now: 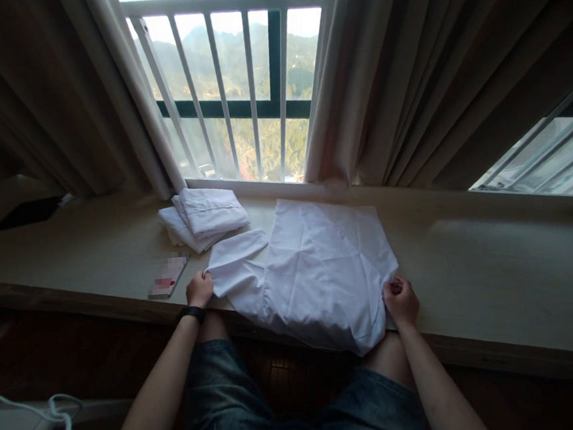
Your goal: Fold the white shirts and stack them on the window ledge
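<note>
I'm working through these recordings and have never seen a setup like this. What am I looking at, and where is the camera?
There is no machine here, only a person's two bare hands. The single picture comes from a camera worn on the head, looking forward and down, so the forearms and knees show at the bottom.

Ahead is a pale ledge below a barred window with curtains on both sides. A white garment is spread on it, its near part hanging over the front edge. The left hand grips its left end; the right hand pinches its right edge. Behind and to the left lies folded white cloth, and nearer, a flat item, partly pixelated.
</note>
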A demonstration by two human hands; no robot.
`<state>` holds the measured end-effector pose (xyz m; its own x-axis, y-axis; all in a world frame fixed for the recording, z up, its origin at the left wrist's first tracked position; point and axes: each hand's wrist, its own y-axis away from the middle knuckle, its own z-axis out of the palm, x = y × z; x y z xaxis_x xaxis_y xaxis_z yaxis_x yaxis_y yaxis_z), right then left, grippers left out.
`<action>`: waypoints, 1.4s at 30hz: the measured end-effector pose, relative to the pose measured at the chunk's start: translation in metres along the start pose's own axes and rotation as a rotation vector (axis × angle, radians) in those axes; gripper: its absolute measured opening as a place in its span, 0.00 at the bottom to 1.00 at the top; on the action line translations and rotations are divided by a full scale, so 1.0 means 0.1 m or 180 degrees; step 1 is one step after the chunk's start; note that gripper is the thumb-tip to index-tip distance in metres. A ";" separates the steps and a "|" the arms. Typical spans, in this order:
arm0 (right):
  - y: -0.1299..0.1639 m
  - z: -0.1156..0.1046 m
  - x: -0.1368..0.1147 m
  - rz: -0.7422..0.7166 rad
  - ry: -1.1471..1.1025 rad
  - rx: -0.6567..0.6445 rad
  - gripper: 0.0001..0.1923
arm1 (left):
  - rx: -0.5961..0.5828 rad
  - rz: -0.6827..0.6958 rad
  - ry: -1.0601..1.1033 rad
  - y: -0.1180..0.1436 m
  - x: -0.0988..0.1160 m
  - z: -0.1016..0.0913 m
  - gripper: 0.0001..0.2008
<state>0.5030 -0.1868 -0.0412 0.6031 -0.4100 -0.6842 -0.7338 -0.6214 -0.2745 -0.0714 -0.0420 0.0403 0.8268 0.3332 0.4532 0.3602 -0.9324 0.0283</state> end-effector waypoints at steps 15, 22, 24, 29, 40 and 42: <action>1.05 0.43 -1.29 -0.2166 0.0335 -0.1376 0.24 | 0.0054 -0.0645 0.2886 0.72 -0.60 -0.20 0.20; 1.38 0.61 -1.50 -0.2027 0.1376 -0.1798 0.28 | -0.0009 -0.0663 0.5373 0.56 -0.29 -0.42 0.26; 1.36 0.56 -1.48 -0.2118 0.1482 -0.1877 0.28 | 0.0013 -0.0738 0.5677 0.47 -0.22 -0.46 0.28; 1.34 0.49 -1.46 -0.2272 0.1555 -0.1898 0.28 | 0.0408 -0.1226 0.4633 0.32 -0.21 -0.43 0.13; 1.35 0.52 -1.42 -0.2317 0.1430 -0.1759 0.28 | 0.1571 -0.1241 0.3662 0.10 -0.51 -0.93 0.01; 1.35 0.51 -1.43 -0.2306 0.1425 -0.1772 0.28 | 0.1733 -0.1195 0.3871 0.03 -0.52 -1.08 0.03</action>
<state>0.3020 -0.1781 -0.0152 0.9902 0.0471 -0.1313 0.0353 -0.9952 -0.0909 -0.1600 -0.0772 0.1130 -0.1475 -0.0431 0.9881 0.8294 -0.5496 0.0998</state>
